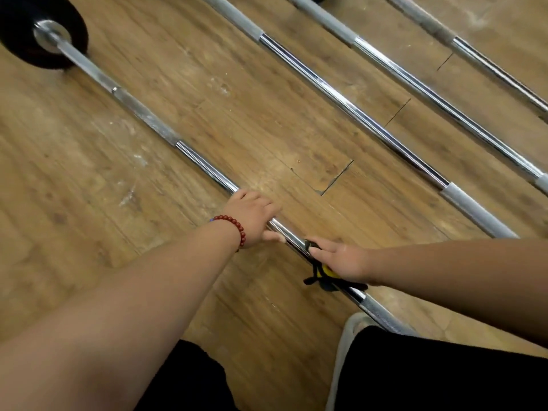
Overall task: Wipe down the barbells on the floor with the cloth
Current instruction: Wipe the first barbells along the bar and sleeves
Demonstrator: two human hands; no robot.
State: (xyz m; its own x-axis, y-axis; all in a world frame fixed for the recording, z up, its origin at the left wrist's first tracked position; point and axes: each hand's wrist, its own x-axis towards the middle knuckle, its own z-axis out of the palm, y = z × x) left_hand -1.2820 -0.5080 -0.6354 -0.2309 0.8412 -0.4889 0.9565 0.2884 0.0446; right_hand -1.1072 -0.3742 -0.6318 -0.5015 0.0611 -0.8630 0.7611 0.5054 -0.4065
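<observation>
The nearest chrome barbell (189, 152) lies slantwise on the wooden floor, from a black weight plate (17, 31) at top left down to my legs. My left hand (252, 218), with a red bead bracelet at the wrist, grips the smooth middle of its shaft. Just below it my right hand (341, 261) presses a black and yellow cloth (318, 272) against the same bar, fingers laid along the cloth. The cloth wraps the shaft and hangs off both sides.
Three more chrome barbells lie parallel further off: one (355, 111) in the middle, another (430, 96) beyond it and a third (486, 60) at top right. My dark-trousered legs (415, 378) fill the bottom edge. Bare wood floor (89, 188) stretches to the left.
</observation>
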